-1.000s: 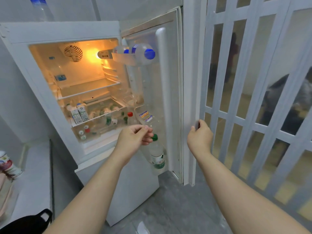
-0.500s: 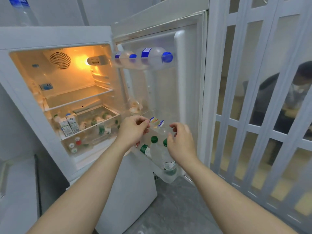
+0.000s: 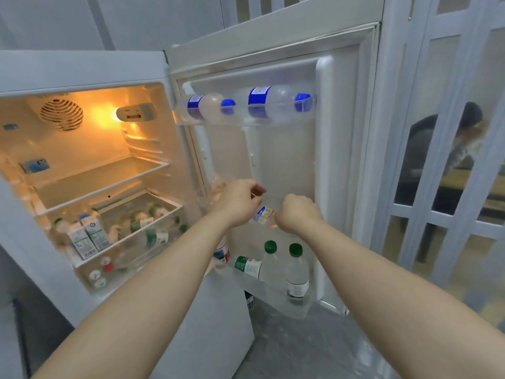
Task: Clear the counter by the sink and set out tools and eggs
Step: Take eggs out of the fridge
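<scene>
Right hand [image 3: 296, 213], now curled tighter, sits at three o'clock of curled left hand [image 3: 237, 203], before the smooth white plastic fridge door [image 3: 287, 160] (hold unclear).

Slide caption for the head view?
At the open fridge door, left hand and right hand reach in above green-capped bottles.

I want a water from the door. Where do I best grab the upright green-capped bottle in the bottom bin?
Probably the neck just under the cap, coming from above. The bottle stands upright, its lower part sits behind the bin wall, and a second bottle crowds it on the left, so only the top is free.
</scene>
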`<action>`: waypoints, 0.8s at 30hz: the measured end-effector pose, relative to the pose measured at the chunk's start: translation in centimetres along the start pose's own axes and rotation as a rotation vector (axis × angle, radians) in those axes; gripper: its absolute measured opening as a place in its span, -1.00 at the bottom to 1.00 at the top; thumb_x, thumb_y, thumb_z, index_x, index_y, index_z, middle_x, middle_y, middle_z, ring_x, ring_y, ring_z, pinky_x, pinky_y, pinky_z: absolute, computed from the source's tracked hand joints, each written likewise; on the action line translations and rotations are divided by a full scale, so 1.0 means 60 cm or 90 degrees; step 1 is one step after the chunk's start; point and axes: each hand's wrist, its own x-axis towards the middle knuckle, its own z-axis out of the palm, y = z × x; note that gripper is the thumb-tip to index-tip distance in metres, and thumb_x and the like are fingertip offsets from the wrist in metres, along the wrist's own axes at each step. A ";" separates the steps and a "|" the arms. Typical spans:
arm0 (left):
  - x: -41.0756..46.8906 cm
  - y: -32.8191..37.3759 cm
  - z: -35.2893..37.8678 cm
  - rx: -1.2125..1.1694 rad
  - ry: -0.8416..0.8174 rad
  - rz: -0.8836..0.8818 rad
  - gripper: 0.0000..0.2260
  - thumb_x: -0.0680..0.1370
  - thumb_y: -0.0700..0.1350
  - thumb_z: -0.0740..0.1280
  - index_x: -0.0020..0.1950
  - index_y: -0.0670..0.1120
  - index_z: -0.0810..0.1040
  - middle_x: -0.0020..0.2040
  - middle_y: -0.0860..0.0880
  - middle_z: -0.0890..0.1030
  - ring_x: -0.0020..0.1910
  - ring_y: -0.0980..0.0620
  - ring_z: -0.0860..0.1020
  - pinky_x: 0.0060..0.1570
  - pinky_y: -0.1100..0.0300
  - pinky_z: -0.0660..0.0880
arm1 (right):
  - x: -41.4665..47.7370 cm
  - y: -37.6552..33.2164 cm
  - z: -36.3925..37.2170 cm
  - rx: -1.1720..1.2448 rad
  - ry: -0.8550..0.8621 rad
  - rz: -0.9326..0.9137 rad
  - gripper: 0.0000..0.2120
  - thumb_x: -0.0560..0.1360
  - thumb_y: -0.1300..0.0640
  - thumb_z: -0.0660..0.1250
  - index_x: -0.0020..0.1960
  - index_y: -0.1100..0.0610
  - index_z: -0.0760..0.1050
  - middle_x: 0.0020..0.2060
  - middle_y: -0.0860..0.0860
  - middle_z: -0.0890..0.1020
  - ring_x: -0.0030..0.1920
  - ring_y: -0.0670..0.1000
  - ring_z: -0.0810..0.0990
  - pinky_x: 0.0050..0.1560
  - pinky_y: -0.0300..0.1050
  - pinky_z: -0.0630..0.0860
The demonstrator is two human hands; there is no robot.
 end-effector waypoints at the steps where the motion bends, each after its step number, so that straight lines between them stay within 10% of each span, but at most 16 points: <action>1: 0.008 0.000 0.000 0.025 -0.024 0.014 -0.75 0.60 -0.15 0.34 0.27 -0.04 0.61 0.16 0.02 0.66 0.06 0.10 0.60 0.11 0.25 0.46 | 0.004 -0.003 0.003 -0.018 -0.014 0.019 -0.72 0.48 0.05 0.38 0.14 0.14 0.54 0.12 0.14 0.63 0.17 0.20 0.56 0.03 -0.06 0.42; 9: 0.078 0.000 0.011 0.153 -0.220 0.066 -0.64 0.57 -0.19 0.37 0.37 -0.03 0.54 0.30 0.00 0.60 0.22 0.04 0.57 0.21 0.23 0.44 | 0.028 0.002 0.001 0.097 -0.035 0.053 -0.89 0.33 0.15 0.42 -0.14 0.10 0.60 -0.13 0.09 0.69 -0.10 0.16 0.64 -0.16 -0.07 0.54; 15: 0.099 0.013 0.028 0.242 -0.345 0.075 -0.63 0.53 -0.17 0.40 0.35 -0.06 0.56 0.20 0.00 0.63 0.16 -0.02 0.60 0.06 0.26 0.46 | 0.017 0.023 -0.007 0.349 0.203 0.041 -0.97 0.56 0.11 0.24 -0.05 0.06 0.43 -0.13 0.02 0.60 -0.14 0.08 0.58 -0.24 -0.09 0.49; 24: 0.115 0.016 0.041 0.345 -0.378 0.049 -0.68 0.46 -0.22 0.44 0.20 -0.02 0.63 0.05 -0.03 0.67 -0.07 -0.03 0.63 -0.08 0.19 0.57 | -0.001 0.043 -0.009 0.438 0.239 -0.023 -0.84 0.58 0.21 0.26 0.11 0.06 0.56 -0.03 0.05 0.57 -0.08 0.15 0.64 -0.02 0.14 0.63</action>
